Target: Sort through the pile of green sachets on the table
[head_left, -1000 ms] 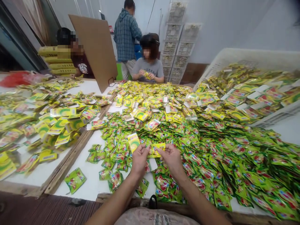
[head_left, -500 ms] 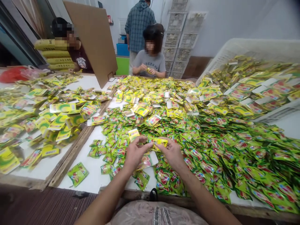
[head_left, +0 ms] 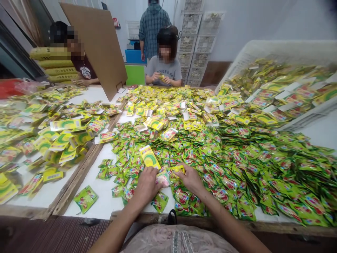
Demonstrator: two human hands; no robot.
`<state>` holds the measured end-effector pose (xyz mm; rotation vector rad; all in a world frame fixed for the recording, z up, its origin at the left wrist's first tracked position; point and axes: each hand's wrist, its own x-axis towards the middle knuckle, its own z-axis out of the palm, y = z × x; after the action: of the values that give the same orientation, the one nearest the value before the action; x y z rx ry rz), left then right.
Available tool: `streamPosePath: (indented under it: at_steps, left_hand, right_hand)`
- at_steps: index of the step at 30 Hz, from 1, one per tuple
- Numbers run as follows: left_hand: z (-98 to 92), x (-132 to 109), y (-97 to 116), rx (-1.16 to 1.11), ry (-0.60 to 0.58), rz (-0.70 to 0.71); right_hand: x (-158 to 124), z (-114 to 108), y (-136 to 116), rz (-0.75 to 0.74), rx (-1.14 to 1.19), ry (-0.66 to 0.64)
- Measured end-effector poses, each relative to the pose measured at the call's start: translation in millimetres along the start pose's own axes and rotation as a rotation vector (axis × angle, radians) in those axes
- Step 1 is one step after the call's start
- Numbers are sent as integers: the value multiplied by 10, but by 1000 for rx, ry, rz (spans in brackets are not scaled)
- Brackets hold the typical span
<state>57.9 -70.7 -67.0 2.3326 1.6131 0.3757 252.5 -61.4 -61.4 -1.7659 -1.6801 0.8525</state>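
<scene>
A yellow card packet (head_left: 149,156) stands tilted over the green sachets; a yellow sachet (head_left: 178,170) lies beside it.

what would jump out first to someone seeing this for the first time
A huge heap of green sachets covers the table. At its near edge the left hand holds a yellow card upright, and the right hand pinches a yellow sachet. A brown cardboard sheet stands at back left.

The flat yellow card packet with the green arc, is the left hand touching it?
Touching. The head view shows the left hand pinching the bottom edge of the flat yellow card packet, which stands up from its fingers.
</scene>
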Motion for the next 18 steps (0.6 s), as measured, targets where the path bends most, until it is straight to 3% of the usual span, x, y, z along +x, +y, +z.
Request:
streamPosePath:
  at_steps: [4, 7, 10, 14, 18]
  left_hand:
    - [54, -94, 23, 54, 87, -39]
    - [47, -124, 9, -40, 154, -82]
    - [7, -95, -15, -242, 166, -179]
    - [-10, -22, -29, -636, 213, -320]
    - [5, 26, 6, -987, 181, -324]
  right_hand:
    - [-9, 80, 52, 10, 75, 65]
    - [-13, 148, 92, 12, 263, 73]
    - [12, 173, 91, 22, 410, 73]
    - [55, 93, 45, -16, 408, 0]
    - [107, -101, -16, -115, 333, -143]
